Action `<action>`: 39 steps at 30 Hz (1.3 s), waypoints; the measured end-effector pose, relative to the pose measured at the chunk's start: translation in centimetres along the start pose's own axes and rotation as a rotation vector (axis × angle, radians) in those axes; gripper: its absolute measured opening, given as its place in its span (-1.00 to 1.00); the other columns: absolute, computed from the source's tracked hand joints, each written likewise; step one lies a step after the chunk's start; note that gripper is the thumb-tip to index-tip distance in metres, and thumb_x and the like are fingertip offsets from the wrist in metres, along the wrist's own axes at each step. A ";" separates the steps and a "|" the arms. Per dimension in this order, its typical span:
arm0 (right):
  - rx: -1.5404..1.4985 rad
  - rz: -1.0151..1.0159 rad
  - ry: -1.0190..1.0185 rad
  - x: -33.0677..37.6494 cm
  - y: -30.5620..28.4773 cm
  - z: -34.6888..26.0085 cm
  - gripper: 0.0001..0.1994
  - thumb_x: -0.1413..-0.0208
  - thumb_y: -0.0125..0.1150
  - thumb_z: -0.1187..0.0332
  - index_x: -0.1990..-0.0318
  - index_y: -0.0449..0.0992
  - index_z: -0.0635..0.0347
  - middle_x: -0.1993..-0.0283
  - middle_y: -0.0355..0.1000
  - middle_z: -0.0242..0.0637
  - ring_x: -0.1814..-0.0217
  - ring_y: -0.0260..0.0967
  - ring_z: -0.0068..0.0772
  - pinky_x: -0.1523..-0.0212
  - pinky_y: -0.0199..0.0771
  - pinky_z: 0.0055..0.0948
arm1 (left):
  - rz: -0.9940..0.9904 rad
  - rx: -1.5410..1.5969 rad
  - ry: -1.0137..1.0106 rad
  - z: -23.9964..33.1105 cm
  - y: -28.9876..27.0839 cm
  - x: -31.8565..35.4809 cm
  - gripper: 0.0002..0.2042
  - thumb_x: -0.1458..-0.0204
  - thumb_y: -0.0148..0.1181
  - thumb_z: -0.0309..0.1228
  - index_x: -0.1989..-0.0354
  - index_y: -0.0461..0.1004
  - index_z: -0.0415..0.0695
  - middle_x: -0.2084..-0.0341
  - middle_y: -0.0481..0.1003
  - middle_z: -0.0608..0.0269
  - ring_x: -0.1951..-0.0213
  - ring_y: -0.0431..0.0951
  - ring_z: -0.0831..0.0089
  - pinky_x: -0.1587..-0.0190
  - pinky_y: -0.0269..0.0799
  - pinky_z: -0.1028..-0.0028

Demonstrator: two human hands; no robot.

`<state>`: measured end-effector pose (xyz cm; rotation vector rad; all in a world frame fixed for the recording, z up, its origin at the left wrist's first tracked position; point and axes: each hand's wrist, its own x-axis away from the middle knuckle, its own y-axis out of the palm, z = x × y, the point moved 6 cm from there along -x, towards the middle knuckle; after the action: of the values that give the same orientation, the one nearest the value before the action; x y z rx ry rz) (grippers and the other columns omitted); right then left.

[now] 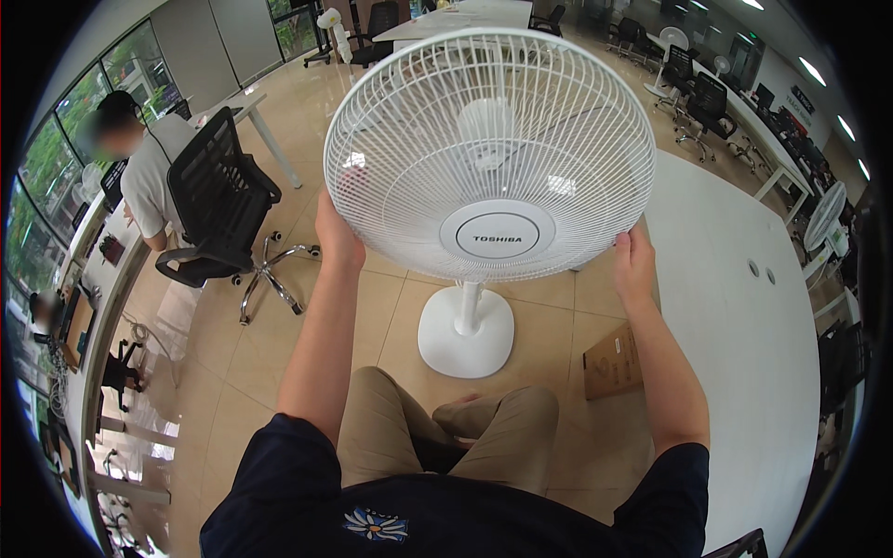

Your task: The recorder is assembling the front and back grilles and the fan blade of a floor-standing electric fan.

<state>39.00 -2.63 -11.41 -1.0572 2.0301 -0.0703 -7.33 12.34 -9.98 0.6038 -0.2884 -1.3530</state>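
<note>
A white pedestal fan [497, 167] stands on the floor in front of me, its round wire guard tilted up toward me. My left hand [339, 232] is closed on the left edge of the guard, its fingertips partly seen through the wires. On the opposite edge, my right hand [634, 265] grips the rim low down, with most of its fingers hidden behind the guard. Transparent blades show behind the wires. Below the guard, a short white pole runs down to the rounded square base [465, 349], which rests on the tiles between my knees and the fan head.
A white table [735, 279] runs along my right side, with a brown cardboard box [612, 361] on the floor by it. To my left, a black mesh office chair [219, 200] stands behind a seated person [153, 158] at a desk. More desks, chairs and fans fill the background.
</note>
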 end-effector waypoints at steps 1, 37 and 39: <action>0.001 0.011 -0.009 -0.1 -0.1 -0.1 -0.72 -0.40 0.00 0.27 0.08 0.47 0.36 0.27 0.50 -0.15 0.27 0.39 -0.32 0.18 0.38 -0.34 | -0.010 0.006 0.008 -0.1 0.2 0.2 -0.56 -0.42 -0.13 -0.17 -0.26 0.39 -0.23 -0.12 0.52 0.13 -0.16 0.51 0.29 -0.24 0.39 0.28; -0.065 -0.485 -0.288 8.2 8.4 -3.0 -0.39 0.02 0.46 -0.06 -0.03 0.54 0.23 0.29 0.57 -0.07 0.36 0.58 -0.03 0.31 0.58 -0.19 | 0.229 -0.117 -0.065 -3.4 -23.7 14.4 -0.37 -0.45 -0.34 0.05 -0.35 0.32 -0.24 -0.29 0.41 0.13 -0.34 0.33 0.22 -0.40 0.16 0.21; -0.105 -0.540 -0.352 9.7 9.4 -4.9 -0.36 0.06 0.49 -0.07 -0.04 0.51 0.23 0.29 0.56 -0.04 0.33 0.57 0.05 0.28 0.58 -0.14 | 0.217 -0.025 -0.143 -5.5 -28.5 17.0 -0.39 -0.43 -0.29 0.06 -0.34 0.34 -0.21 -0.27 0.43 0.15 -0.32 0.36 0.23 -0.39 0.18 0.20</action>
<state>26.45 -4.88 -18.15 -1.5430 1.4090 -0.0531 -24.27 -5.51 -32.93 0.4418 -0.4398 -1.1894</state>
